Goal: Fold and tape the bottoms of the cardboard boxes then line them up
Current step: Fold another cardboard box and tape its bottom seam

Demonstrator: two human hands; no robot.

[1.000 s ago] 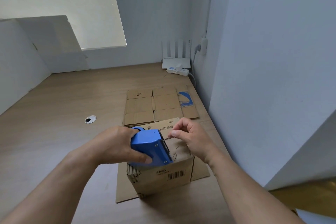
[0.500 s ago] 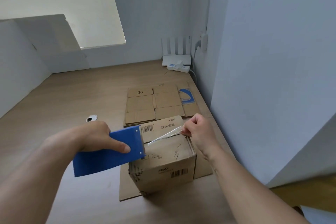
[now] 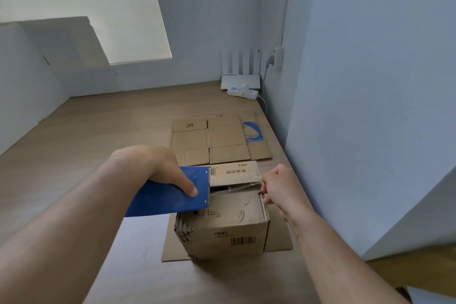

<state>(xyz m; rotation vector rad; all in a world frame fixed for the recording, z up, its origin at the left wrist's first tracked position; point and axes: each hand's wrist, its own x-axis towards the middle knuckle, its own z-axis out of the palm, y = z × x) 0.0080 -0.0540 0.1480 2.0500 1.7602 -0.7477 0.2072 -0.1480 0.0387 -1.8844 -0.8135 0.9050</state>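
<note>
While the left hand [image 3: 158, 168] grips a blue plastic tape dispenser [image 3: 167, 197], the right hand [image 3: 281, 187] pinches clear tape [image 3: 232, 188] over the brown cardboard box [image 3: 229, 232].

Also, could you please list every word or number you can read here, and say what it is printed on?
"36": on the flattened cardboard.
Box front, barcode and logo: too small to read.
Its far flap, upside-down characters: too blurred.
Its near flap, small number: unclear.
</note>
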